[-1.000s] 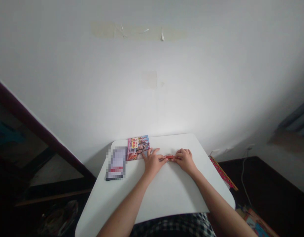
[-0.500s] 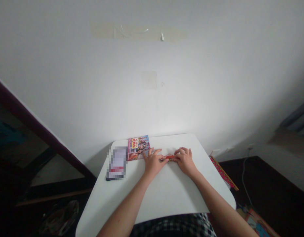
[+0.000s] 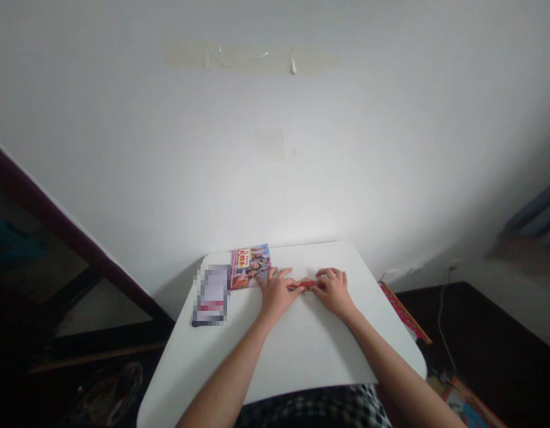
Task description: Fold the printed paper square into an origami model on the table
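Observation:
Between my hands, low over the white table [image 3: 319, 345], is a narrow strip of printed paper [image 3: 307, 284], mostly red and apparently folded. My left hand [image 3: 277, 294] pinches its left end between thumb and index finger, the other fingers spread. At the right end, my right hand [image 3: 333, 290] is closed on the strip with bent fingers. The fingers cover both ends. A colourful printed leaflet [image 3: 245, 267] lies flat just left of my left hand, whose fingertips reach over its right edge.
A blurred-out phone-like object [image 3: 212, 291] lies at the table's left side. The white wall [image 3: 368, 148] rises behind the table. On the right a patterned red item [image 3: 402, 312] sticks out beside the table, and a cable [image 3: 442, 321] runs down to the dark floor.
Almost nothing differs. The fingers of my right hand have shifted slightly on the paper strip; my left hand keeps its pinch in the same place.

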A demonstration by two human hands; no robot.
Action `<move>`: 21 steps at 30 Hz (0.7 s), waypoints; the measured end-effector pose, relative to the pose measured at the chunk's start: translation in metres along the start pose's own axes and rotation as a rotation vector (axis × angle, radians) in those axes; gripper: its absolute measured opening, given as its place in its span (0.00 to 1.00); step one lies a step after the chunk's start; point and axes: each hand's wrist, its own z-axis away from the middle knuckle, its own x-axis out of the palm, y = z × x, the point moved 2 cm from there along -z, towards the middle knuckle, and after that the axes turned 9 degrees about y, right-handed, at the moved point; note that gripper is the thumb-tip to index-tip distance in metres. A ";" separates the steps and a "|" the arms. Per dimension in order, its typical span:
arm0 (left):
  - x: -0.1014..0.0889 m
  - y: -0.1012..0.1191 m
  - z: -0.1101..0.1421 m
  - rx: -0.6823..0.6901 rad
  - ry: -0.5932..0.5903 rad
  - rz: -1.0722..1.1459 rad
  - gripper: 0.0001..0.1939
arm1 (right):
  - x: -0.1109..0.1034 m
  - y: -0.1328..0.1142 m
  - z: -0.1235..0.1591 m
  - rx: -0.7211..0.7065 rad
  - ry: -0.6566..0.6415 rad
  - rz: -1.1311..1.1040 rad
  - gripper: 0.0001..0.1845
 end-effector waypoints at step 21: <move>-0.001 0.004 0.002 -0.008 0.027 -0.021 0.04 | -0.001 -0.007 -0.001 0.040 -0.036 0.049 0.13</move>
